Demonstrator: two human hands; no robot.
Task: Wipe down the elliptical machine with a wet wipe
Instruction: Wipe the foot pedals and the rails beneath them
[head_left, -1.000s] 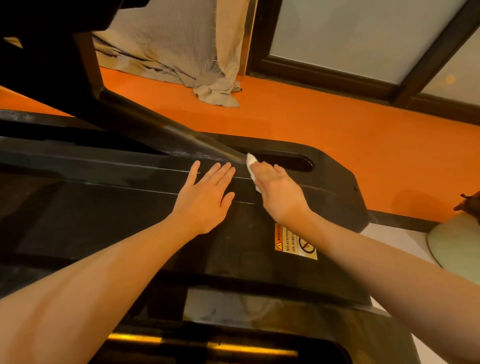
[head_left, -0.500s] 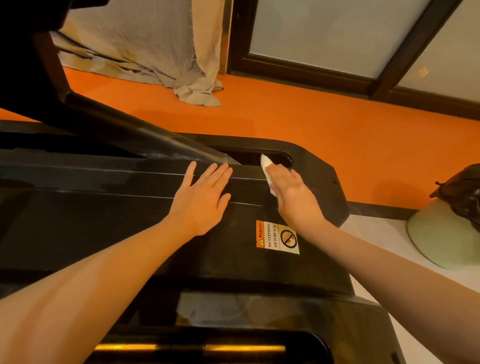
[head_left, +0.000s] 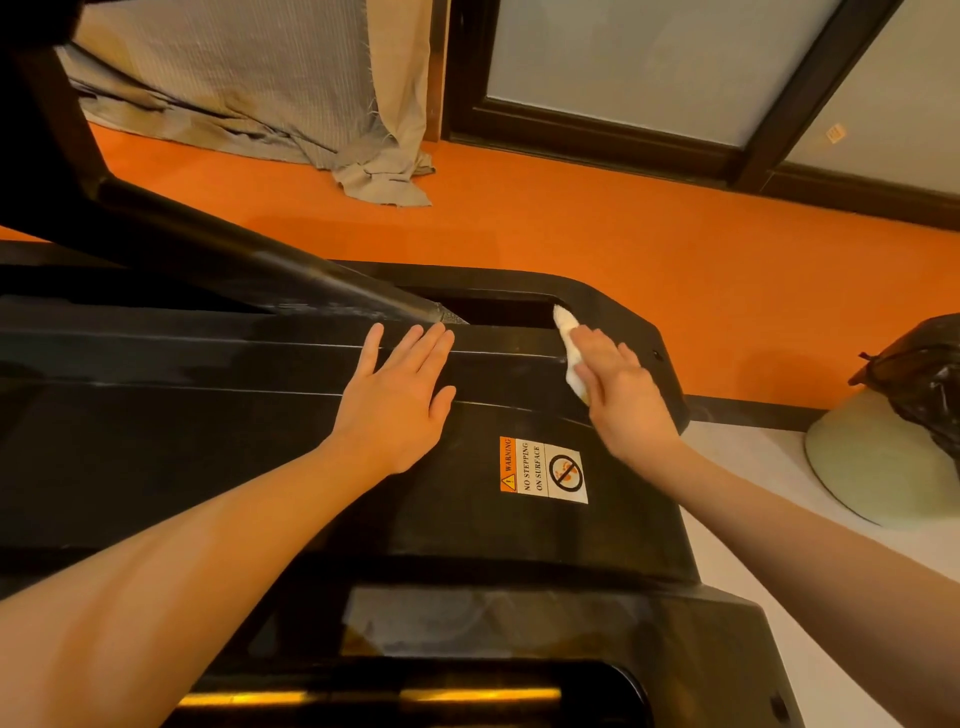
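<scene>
The elliptical machine's black housing fills the lower left, with a dark bar running into a slot at its top. My left hand lies flat on the housing, fingers straight, just below the slot. My right hand presses a white wet wipe against the housing's right end beside the slot; its fingers lie fairly straight over the wipe. A warning sticker sits between my wrists.
Orange floor lies beyond the machine. A crumpled curtain hangs at the back, next to a dark-framed glass door. At right, a pale green bin with a black bag stands on white flooring.
My right hand has slid the wipe rightward along the housing, from the bar's end to the right end of the slot. My left hand has stayed flat in place.
</scene>
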